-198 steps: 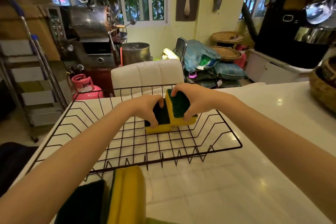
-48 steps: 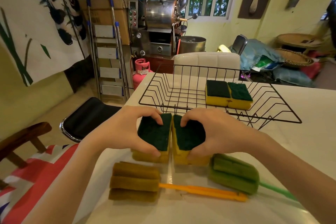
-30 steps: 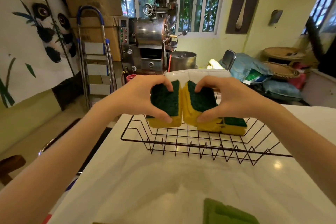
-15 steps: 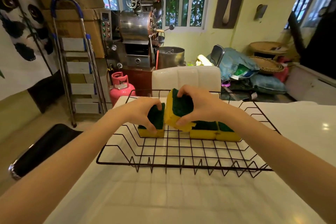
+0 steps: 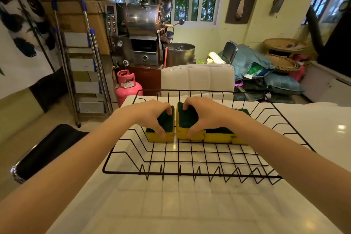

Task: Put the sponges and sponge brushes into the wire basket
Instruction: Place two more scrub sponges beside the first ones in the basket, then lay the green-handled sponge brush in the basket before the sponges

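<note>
A black wire basket (image 5: 190,172) stands on the white table (image 5: 190,205). My left hand (image 5: 150,114) grips a yellow sponge with a green scouring top (image 5: 167,122), which rests on the basket floor. Beside it my right hand (image 5: 205,115) grips a second such sponge (image 5: 187,119), also down on the basket floor. To the right of that lie two more yellow-and-green sponges (image 5: 220,135), partly hidden by my right forearm. The four form a row across the middle of the basket. The sponge brushes are out of view.
A white chair back (image 5: 197,79) stands just beyond the table's far edge. A black stool (image 5: 47,150) sits left of the table. A pink gas cylinder (image 5: 127,86), a stepladder (image 5: 79,59) and a metal machine (image 5: 144,30) stand behind.
Both hands have lowered their sponges onto the basket floor. The right one was tilted in the air half a second ago and now sits level beside the left one.
</note>
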`<state>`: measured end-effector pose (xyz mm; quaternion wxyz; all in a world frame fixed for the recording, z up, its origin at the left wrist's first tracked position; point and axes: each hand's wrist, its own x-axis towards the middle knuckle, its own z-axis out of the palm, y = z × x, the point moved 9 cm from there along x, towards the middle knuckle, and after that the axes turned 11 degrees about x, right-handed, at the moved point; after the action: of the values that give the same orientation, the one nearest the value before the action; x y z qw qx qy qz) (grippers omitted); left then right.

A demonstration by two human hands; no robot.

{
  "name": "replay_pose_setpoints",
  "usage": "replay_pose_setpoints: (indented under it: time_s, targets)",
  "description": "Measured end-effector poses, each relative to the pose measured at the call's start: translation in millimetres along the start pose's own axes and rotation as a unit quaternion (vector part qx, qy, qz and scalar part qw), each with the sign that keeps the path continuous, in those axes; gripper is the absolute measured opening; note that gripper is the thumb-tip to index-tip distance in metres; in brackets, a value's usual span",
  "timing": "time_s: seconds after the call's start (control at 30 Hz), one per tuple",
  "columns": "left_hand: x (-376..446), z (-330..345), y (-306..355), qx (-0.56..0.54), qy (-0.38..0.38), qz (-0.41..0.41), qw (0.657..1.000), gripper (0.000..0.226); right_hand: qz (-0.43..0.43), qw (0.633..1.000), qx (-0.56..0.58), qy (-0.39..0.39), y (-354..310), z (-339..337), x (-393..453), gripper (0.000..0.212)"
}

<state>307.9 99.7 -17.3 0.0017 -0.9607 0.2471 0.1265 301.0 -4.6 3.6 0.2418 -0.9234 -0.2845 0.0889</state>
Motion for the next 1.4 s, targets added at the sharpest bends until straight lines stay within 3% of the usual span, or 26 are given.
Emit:
replay_pose_setpoints:
  time_s: [0.13, 0.63, 0.87, 1.0, 1.13, 1.4]
  targets:
    - [0, 1, 3, -0.006, -0.001, 0.005, 1.000, 0.059, 0.009, 0.999, -0.046, -0.024, 0, 11, 8, 0.070]
    - [0, 2, 11, -0.016, 0.015, 0.009, 1.000, 0.055, 0.017, 0.998, -0.041, -0.032, 2, 16, 9, 0.069]
    - [-17, 1, 19, 0.033, 0.037, -0.003, 0.999, 0.056, 0.023, 0.993, -0.102, -0.054, -6, 17, 2, 0.078]
    - [-40, -12, 29, -0.059, 0.064, 0.011, 0.996, 0.061, 0.016, 0.999, -0.046, -0.008, -16, 0, -16, 0.084]
    - [-64, -30, 49, -0.070, 0.116, 0.020, 0.991, 0.078, -0.017, 0.999, 0.024, 0.046, -30, -18, -49, 0.085]
    - [-110, -44, 129, -0.106, 0.158, 0.101, 0.977, 0.087, -0.046, 0.989, 0.093, 0.107, -48, -33, -143, 0.078]
